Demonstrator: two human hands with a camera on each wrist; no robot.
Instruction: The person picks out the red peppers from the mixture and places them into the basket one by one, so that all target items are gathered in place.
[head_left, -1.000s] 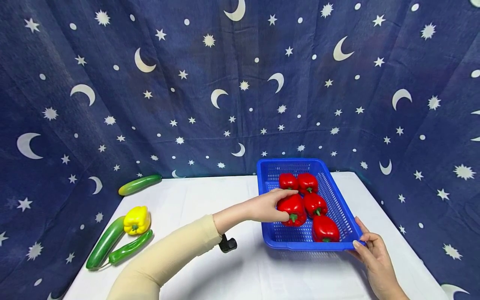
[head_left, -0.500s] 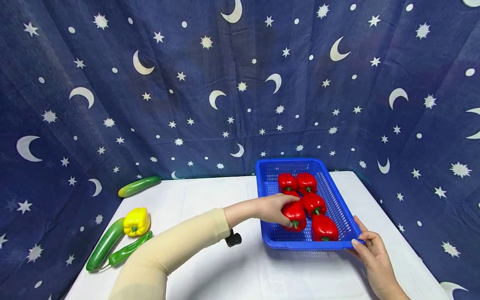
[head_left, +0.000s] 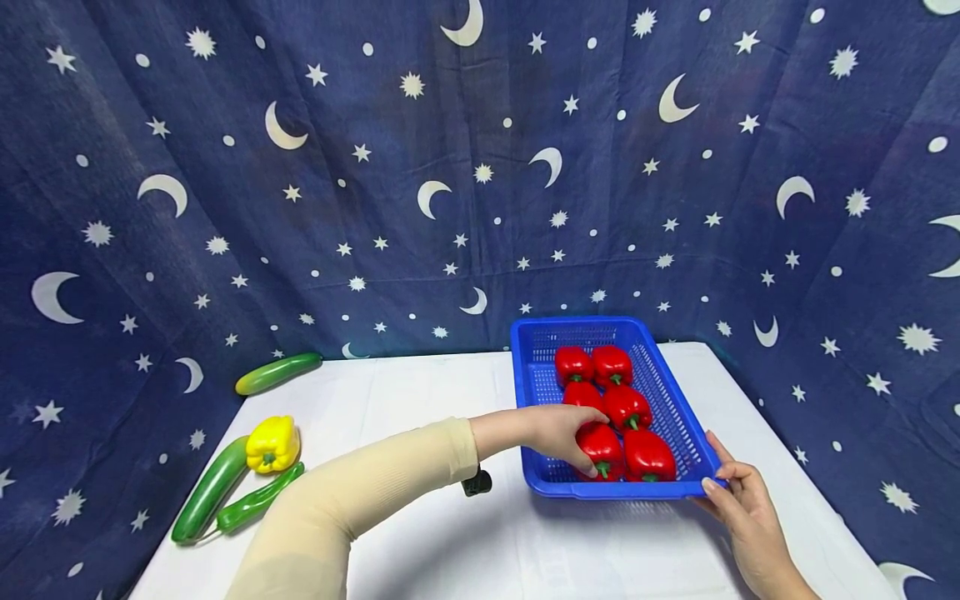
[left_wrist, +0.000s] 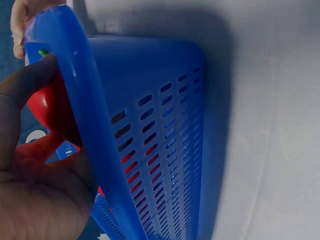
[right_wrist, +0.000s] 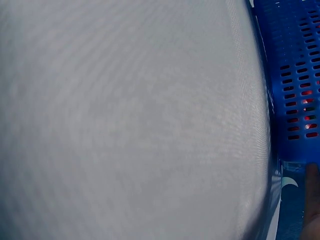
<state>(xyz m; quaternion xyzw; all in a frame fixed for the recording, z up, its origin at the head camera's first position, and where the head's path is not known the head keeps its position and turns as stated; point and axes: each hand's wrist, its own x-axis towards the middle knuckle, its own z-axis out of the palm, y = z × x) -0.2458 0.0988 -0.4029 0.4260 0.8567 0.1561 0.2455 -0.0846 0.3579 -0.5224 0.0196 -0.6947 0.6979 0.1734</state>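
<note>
In the head view, my left hand grips a red bell pepper at the near left of a blue plastic basket. The left wrist view has the pepper between thumb and fingers, just inside the basket's side wall. Several other red bell peppers lie in two rows beside and behind it. My right hand pinches the basket's near right corner, thumb on top of the rim. Only a finger of that hand shows in the right wrist view, beside the perforated wall.
On the left of the white table lie a yellow bell pepper, a long green chili pepper and a cucumber. Another cucumber is farther back. A starry blue curtain encloses the table.
My left hand has let go of one red pepper, then taken hold of a red bell pepper nearer the front and shifted it right, beside the front right one. The right hand stays at the corner.
</note>
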